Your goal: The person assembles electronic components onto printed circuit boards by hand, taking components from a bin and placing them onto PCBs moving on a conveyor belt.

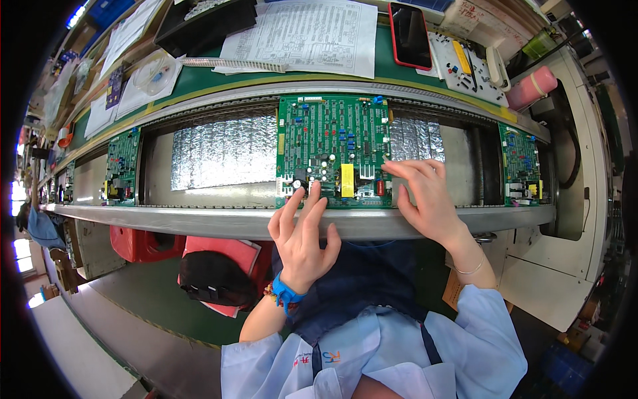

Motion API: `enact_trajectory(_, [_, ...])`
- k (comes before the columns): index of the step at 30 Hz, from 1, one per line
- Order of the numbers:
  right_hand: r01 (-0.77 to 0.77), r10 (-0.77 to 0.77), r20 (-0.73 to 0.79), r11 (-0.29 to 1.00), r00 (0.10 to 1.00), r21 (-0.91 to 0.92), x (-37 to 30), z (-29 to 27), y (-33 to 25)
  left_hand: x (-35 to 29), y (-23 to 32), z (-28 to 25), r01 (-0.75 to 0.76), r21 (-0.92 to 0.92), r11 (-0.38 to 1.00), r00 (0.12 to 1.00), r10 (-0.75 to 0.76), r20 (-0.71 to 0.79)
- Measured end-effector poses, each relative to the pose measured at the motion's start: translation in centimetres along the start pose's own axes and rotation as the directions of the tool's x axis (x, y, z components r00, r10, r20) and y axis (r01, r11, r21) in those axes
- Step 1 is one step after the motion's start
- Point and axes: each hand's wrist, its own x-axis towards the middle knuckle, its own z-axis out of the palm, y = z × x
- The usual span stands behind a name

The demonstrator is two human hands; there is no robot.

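Note:
A green circuit board (332, 139) crowded with small parts lies on the conveyor rails in front of me. Near its front edge sits a yellow-wrapped transformer (347, 181), with a white finned heat sink (366, 172) beside it. My left hand (304, 233) reaches over the front rail, its fingers spread, and the fingertips are at the white-topped capacitors near the board's front left. At the board's right edge is my right hand (424, 196), fingers stretched out and thumb apart, index fingertip by the edge. Neither hand shows anything held.
Further boards stand on the line at left (121, 166) and right (522, 166). The metal front rail (345, 223) runs between me and the boards. Behind lie a printed diagram sheet (299, 40), a red-edged phone (409, 34) and a white tray of loose components (465, 70).

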Motion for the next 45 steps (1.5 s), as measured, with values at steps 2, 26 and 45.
enact_trajectory(2, [-0.003,0.003,-0.008,1.0,1.0,0.018,-0.1,0.1,0.0,-0.2,-0.1,0.3,-0.007,0.002,1.0,1.0,0.007,0.011])
enact_trajectory(26, [0.207,-0.221,0.084,0.967,0.972,0.145,7.0,2.4,-4.4,-2.8,-0.5,0.3,-0.067,-0.047,0.997,0.966,0.053,-0.255])
enact_trajectory(45, [0.011,-0.01,-0.034,1.0,0.999,0.029,4.9,-0.1,-2.7,-2.0,-0.8,0.3,0.002,-0.01,1.0,0.993,-0.004,-0.122])
